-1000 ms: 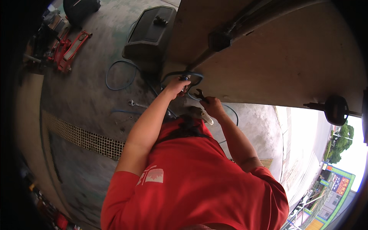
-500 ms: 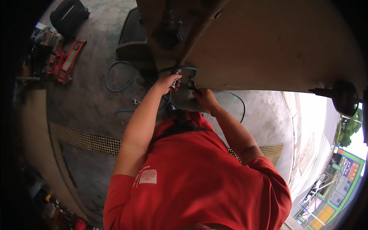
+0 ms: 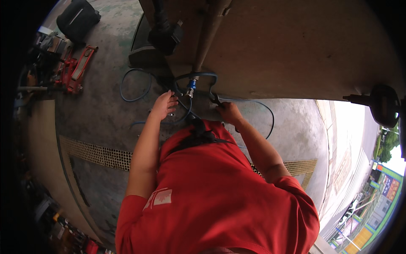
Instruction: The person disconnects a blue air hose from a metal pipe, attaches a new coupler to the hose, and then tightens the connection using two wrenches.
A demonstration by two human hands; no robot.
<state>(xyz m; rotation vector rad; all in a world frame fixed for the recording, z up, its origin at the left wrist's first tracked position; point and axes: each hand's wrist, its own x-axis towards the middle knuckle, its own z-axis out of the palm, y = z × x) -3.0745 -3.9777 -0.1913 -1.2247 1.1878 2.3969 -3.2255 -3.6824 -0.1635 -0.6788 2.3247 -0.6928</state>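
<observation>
My left hand [image 3: 164, 106] is beside the metal fitting, fingers stretched apart, holding nothing. The blue and silver fitting [image 3: 191, 86] hangs at the lower end of a brownish pipe [image 3: 205, 44]. In my right hand [image 3: 230, 113] is a dark wrench [image 3: 216, 100], its head pointing up and left toward the fitting but apart from it. A dark blue hose [image 3: 203, 74] loops round the pipe's end and passes between my hands. Small shiny metal pieces [image 3: 171, 114] lie on the floor by my left wrist, partly hidden.
A large brown panel [image 3: 287, 51] overhangs the upper right. Hose coils [image 3: 135, 97] lie on the concrete floor. At the left stand a red floor jack [image 3: 78, 72] and a black seat-like object [image 3: 78, 20]. A floor grating [image 3: 97, 153] crosses below my arms.
My left hand has let go of the fitting, opened and moved left, leaving the fitting in plain sight. My right hand, still holding the wrench, has shifted slightly down and right.
</observation>
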